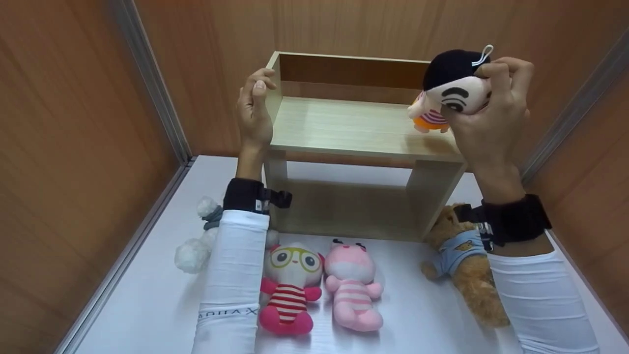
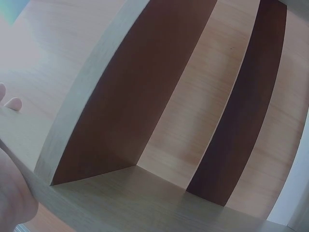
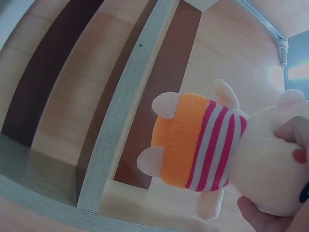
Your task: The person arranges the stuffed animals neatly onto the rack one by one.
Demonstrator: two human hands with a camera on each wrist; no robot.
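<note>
My right hand (image 1: 496,105) grips a plush doll (image 1: 459,93) by its head, above the right end of the wooden shelf unit (image 1: 354,123). The doll has a black cap with a white loop, an orange bottom and a pink-striped top. In the right wrist view, the doll's striped body (image 3: 217,145) hangs free of the fingers, its feet towards the shelf. At the unit's left side panel, my left hand (image 1: 255,108) holds the upper edge, its fingers bent over it. Only fingertips (image 2: 13,103) and part of the thumb side show in the left wrist view.
On the white surface lie a plush with yellow glasses (image 1: 290,290), a pink striped plush (image 1: 353,290) and a brown teddy bear (image 1: 467,260) in a blue shirt. A fluffy white plush (image 1: 192,255) is partly behind the left sleeve. Wooden walls (image 1: 73,147) enclose the space.
</note>
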